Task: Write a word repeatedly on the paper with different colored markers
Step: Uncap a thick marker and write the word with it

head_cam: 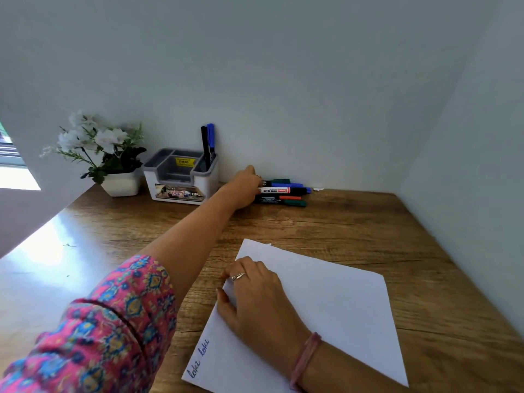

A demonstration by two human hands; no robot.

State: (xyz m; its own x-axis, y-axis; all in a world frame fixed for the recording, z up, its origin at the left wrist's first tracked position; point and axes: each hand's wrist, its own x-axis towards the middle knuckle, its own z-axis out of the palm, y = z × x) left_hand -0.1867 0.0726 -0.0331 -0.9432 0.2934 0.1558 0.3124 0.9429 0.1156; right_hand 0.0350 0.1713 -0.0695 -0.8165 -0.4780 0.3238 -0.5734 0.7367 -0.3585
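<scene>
Left hand point(245, 188) grips a marker point(279, 190) from the pile right of the organizer point(181, 177), which holds two pens point(208, 140); right hand point(252, 290) rests flat on paper point(334, 307).

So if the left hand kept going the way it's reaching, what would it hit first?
The left hand already reaches the near ends of the markers lying by the wall, so they come first; the wall follows, though depth is uncertain.

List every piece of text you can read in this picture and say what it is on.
"loki loki": handwritten in blue on the paper, near its left edge.
"WHITE BOARD": on the white marker at the left hand.
"OPL", partly visible: on the organizer front label.
Yellow price sticker inside the organizer: too blurred to read.
Print on the other markers: too small.
</scene>
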